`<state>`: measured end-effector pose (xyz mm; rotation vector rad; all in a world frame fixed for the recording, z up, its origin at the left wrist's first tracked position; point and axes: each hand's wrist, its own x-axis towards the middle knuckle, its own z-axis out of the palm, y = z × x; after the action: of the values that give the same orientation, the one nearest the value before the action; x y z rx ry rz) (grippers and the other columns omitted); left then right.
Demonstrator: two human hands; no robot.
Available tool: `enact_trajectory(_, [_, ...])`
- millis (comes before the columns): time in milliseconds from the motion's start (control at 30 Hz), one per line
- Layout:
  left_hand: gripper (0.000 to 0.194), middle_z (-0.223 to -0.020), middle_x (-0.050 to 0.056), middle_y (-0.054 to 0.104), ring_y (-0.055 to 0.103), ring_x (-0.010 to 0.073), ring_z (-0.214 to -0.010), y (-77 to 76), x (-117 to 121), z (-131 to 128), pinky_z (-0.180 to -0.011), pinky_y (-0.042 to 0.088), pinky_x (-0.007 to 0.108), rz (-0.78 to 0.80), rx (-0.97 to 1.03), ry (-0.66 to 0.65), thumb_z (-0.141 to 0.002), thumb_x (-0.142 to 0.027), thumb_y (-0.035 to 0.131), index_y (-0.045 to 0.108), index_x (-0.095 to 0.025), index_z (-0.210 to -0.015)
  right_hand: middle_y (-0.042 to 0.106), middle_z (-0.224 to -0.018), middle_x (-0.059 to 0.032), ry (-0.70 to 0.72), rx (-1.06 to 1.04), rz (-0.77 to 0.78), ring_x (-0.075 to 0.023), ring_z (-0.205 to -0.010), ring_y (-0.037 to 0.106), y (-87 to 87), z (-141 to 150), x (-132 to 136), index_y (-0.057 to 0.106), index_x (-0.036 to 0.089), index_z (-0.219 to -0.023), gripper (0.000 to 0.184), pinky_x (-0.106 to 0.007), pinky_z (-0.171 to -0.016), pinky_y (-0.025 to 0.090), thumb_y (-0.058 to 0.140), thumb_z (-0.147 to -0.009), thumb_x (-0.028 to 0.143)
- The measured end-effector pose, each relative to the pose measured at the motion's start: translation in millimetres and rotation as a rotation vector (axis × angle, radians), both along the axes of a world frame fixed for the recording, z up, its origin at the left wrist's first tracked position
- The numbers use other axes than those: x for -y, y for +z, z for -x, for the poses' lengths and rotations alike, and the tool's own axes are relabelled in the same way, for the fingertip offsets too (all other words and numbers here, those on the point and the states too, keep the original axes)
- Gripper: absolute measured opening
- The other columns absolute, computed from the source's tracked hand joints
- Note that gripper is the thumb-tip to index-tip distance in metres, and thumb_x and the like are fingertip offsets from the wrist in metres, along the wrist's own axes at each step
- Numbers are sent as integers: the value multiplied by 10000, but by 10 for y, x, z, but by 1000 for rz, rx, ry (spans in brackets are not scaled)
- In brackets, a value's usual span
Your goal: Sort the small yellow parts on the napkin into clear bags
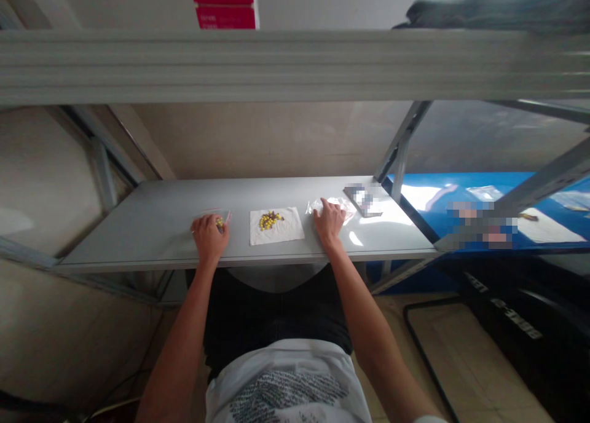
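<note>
A white cloth (276, 235) lies on the grey shelf table, with a small heap of yellow and dark brown beads (271, 221) on it. To its left, my left hand (209, 233) curls over a clear plastic bag (225, 217), and a few yellow and brown bits show by the thumb. The left fingertips are partly hidden. My right hand (330, 221) rests right of the cloth with its fingers apart, touching crumpled clear plastic bags (349, 208). Whether it pinches any of the plastic is too small to see.
A blurred flat object (363, 200) lies beyond my right hand. A grey shelf beam (295, 66) crosses above, carrying red boxes (225, 5). At right, beyond a metal post, a blue table (428, 195) holds another white cloth (550, 229); another person's blurred hands are there.
</note>
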<state>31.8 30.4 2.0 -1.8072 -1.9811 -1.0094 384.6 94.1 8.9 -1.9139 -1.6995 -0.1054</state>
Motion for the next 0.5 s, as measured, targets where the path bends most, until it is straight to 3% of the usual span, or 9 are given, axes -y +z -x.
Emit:
enact_trajectory(233, [209,-1054,156,679,579,370,-1088,-14,14,-32,-1008,370,522,12,-44,21,-849,-242,569,651,-186,-1034,744,-1013,-164,-50,-24,39,-293,-1048,611,-31,-28,-22,719,158,-1195,308,-430,-962,336,515,-971,213])
enact_trajectory(367, [197,-1055,164,679,576,373,-1099,46,35,-37,-1001,387,524,-21,-39,19,-849,-221,568,657,-178,-1020,727,-1168,-145,12,-154,-186,-297,-1229,539,-26,-36,-32,751,184,-1086,311,-481,-1033,364,451,-1007,208])
enact_trajectory(433, [179,-1076,148,687,579,355,-1124,106,51,-90,-1024,390,518,-74,-3,-62,-865,-215,561,663,-189,-1011,674,-1296,-137,105,-265,-322,-278,-1286,517,20,38,9,750,201,-1124,314,-482,-1066,395,455,-1016,225])
enact_trajectory(500, [177,-1108,117,695,589,319,-1144,172,70,-219,-1062,394,501,-136,71,-231,-895,-242,559,666,-206,-1032,627,-1354,-134,246,-389,-379,-255,-1272,547,81,197,103,743,222,-1184,309,-462,-1082,431,487,-1009,238])
